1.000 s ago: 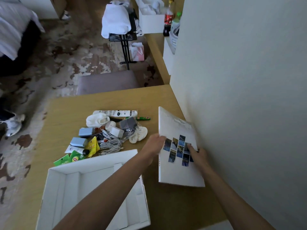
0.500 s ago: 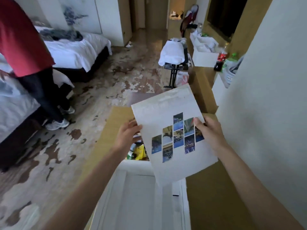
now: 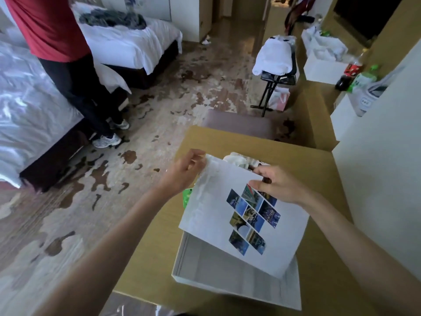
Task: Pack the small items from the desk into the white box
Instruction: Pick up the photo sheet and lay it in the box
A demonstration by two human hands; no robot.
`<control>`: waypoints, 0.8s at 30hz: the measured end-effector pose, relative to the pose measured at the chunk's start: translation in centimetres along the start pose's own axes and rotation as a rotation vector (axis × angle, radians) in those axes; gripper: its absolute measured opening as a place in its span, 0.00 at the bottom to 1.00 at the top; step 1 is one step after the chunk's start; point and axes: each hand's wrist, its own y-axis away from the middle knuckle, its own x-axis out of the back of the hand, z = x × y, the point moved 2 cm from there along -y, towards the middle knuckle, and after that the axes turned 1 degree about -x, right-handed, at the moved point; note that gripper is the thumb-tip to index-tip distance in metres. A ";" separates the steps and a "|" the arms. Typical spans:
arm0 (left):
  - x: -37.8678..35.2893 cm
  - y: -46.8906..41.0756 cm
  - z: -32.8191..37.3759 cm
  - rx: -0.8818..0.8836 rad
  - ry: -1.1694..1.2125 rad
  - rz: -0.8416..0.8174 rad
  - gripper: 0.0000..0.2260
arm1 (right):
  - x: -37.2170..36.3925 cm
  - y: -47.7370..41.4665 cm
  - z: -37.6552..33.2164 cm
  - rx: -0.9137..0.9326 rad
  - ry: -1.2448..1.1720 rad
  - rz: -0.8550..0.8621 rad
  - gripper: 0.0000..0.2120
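Both my hands hold the white box lid (image 3: 214, 215), which carries a pattern of small photo tiles, tilted above the open white box (image 3: 205, 267) on the wooden desk (image 3: 319, 160). My left hand (image 3: 185, 171) pinches the lid's far left corner. My right hand (image 3: 276, 184) grips its far edge near the tiles. The lid hides most of the small items; only a white bundle (image 3: 239, 159) and a green packet (image 3: 188, 196) peek out past its edges.
A white wall (image 3: 382, 179) bounds the desk on the right. A padded stool (image 3: 239, 124) stands beyond the desk's far edge. A person in a red top (image 3: 52, 28) stands by the beds at the left. A folding rack with white cloth (image 3: 276, 58) is further back.
The lid rested against the wall on the desk, was lifted up in front of me, and now hangs lower and tilted over the box. My hands shifted to its far edge.
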 end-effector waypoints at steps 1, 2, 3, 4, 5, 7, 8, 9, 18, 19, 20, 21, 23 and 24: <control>-0.2 0.1 0.3 -0.037 -0.105 -0.049 0.14 | -0.2 0.1 -0.2 0.007 -0.012 -0.008 0.12; -0.3 0.1 0.6 -0.062 -0.177 -0.096 0.16 | -0.3 0.2 -0.3 0.011 -0.025 -0.022 0.10; -0.4 0.0 1.0 -0.080 -0.196 -0.137 0.17 | -0.3 0.3 -0.4 0.010 -0.042 -0.036 0.08; -0.4 -0.2 1.3 -0.103 -0.187 -0.165 0.17 | -0.3 0.5 -0.4 0.005 -0.056 -0.042 0.07; -0.4 -0.3 1.7 -0.131 -0.161 -0.184 0.16 | -0.1 0.6 -0.3 -0.002 -0.063 -0.041 0.07; -0.2 -0.6 2.5 -0.185 -0.085 -0.226 0.13 | 0.4 1.0 -0.1 -0.020 -0.056 -0.041 0.08; -0.3 -0.7 2.8 -0.205 -0.049 -0.259 0.12 | 0.6 1.2 0.0 -0.034 -0.041 -0.048 0.08; -0.4 -0.6 3.0 -0.222 -0.032 -0.296 0.10 | 0.7 1.3 0.1 -0.048 -0.023 -0.055 0.09; -2.7 0.7 -0.4 -0.179 -0.195 -0.462 0.15 | -3.6 1.2 2.1 -0.103 0.193 -0.112 0.12; -3.2 1.0 -1.2 -0.165 -0.224 -0.481 0.17 | -4.4 1.2 2.7 -0.100 0.191 -0.125 0.12; -3.6 1.3 -1.8 -0.161 -0.258 -0.514 0.19 | -5.2 1.2 3.3 -0.099 0.197 -0.146 0.11; -3.9 1.7 -2.3 -0.163 -0.295 -0.541 0.21 | -5.9 1.1 3.8 -0.103 0.201 -0.166 0.11; -4.3 2.6 -2.9 -0.172 -0.344 -0.585 0.23 | -7.0 1.1 4.8 -0.127 0.204 -0.181 0.11; -4.5 3.0 -3.3 -0.160 -0.363 -0.584 0.23 | -7.5 1.1 5.1 -0.135 0.202 -0.175 0.11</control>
